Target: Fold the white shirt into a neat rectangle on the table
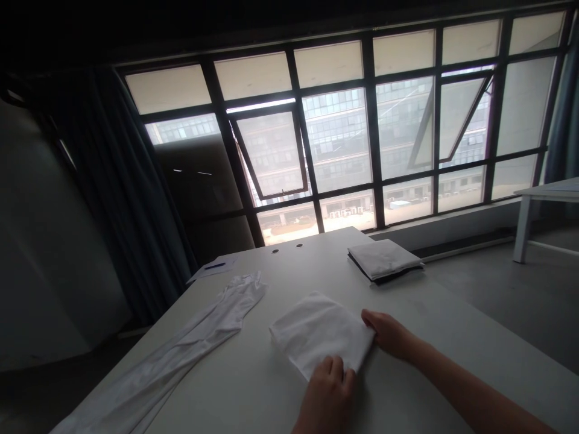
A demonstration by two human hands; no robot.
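A white cloth (323,331), folded into a rough square, lies on the white table in front of me. My left hand (328,386) is closed on its near edge, fingers curled over the top. At the right corner my right hand (389,331) pinches the cloth, with part of the grip hidden. To the left, a long white garment (194,340) stretches across the table, loosely spread and wrinkled. Farther back on the right sits a small stack of folded garments (384,258), white on top with a black layer beneath.
On the far left of the table (312,259) lies a sheet of paper (226,265) with a dark pen (215,266) on it. Two round cable holes show near the back edge. Large windows and a dark curtain (122,199) stand beyond. Another white table (522,223) is at the right.
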